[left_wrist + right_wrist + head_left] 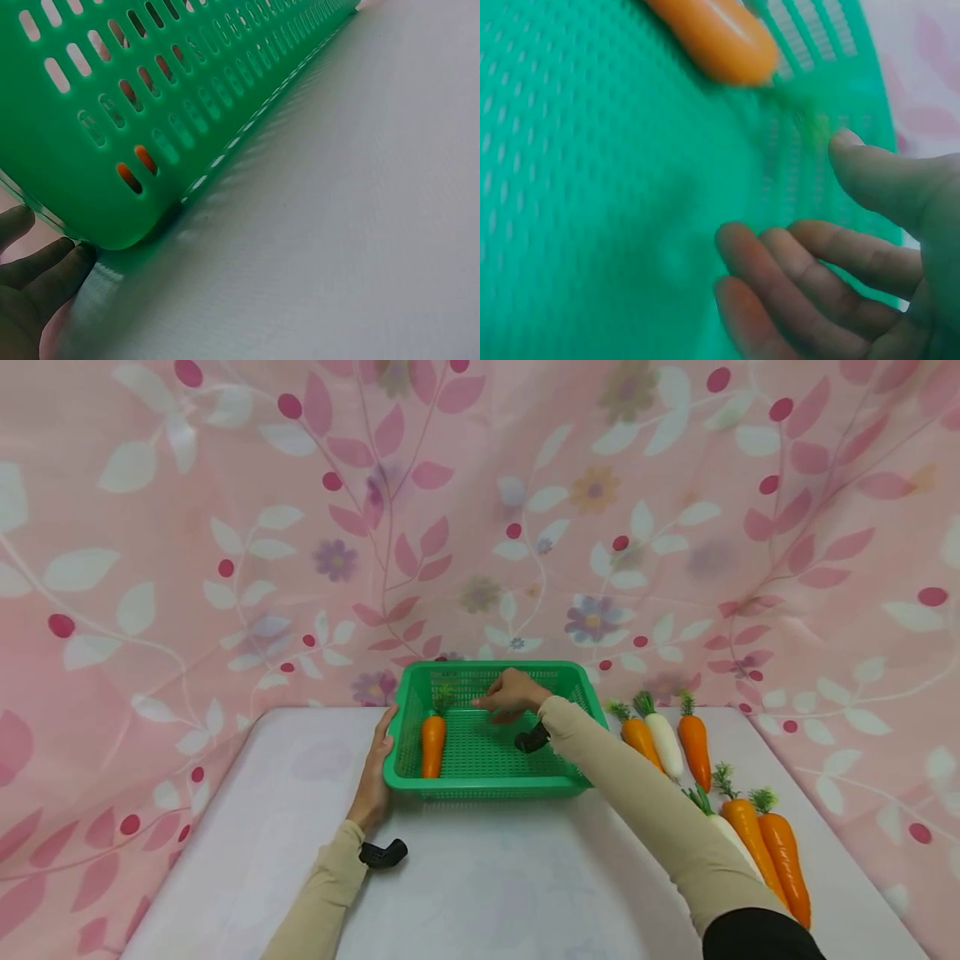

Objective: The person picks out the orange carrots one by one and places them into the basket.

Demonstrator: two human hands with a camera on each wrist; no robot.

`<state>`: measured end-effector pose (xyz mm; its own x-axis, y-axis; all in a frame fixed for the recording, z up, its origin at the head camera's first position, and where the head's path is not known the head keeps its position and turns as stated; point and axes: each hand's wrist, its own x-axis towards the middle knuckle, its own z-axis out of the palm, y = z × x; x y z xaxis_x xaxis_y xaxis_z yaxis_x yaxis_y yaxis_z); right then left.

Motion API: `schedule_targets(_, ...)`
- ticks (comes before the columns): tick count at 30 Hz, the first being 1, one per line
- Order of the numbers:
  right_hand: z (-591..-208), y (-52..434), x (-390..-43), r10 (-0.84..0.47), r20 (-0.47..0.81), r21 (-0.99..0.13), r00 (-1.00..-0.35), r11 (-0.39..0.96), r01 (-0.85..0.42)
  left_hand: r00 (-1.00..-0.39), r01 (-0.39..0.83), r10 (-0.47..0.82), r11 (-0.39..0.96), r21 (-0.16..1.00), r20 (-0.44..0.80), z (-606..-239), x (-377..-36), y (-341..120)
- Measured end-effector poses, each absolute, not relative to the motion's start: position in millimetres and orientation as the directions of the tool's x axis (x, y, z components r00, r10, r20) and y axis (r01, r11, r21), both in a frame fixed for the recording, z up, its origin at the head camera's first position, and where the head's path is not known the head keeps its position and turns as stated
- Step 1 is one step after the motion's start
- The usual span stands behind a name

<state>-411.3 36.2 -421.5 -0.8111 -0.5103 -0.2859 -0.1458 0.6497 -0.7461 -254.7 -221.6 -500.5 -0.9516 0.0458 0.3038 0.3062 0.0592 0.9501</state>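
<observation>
We are steadying the slotted green plastic basket with our flat left hand; our right hand is hovering relaxed, gripping nothing, above its smooth orange carrot.

Bright even light, blurred right-wrist view.

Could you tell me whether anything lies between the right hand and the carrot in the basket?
Nothing visible does. The right hand hovers open inside the basket, and the carrot lies to its left on the bare mesh floor, with no object between them. The left hand rests outside against the basket's left wall.
</observation>
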Motion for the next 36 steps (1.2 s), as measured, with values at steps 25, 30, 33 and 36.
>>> schedule_targets(25, -367, 216, -385, -0.176, -0.21, -0.484, -0.962, 0.874, -0.054, -0.957, 0.291, 0.043, 0.079, 0.954, 0.288, -501, -253, -219)
schedule_targets(30, -383, 240, -374, -0.101, -0.267, -0.428, -0.958, 0.903, 0.024, -0.956, 0.293, 0.033, 0.06, 0.954, 0.291, -503, -254, -219)
schedule_targets(33, -395, 250, -369, -0.072, -0.261, -0.418, -0.963, 0.907, 0.046, -0.957, 0.291, 0.035, 0.056, 0.955, 0.29, -504, -256, -220)
schedule_targets(36, -408, 258, -366, -0.065, -0.244, -0.407, -0.968, 0.913, 0.041, -0.958, 0.285, 0.038, 0.065, 0.956, 0.283, -505, -257, -220)
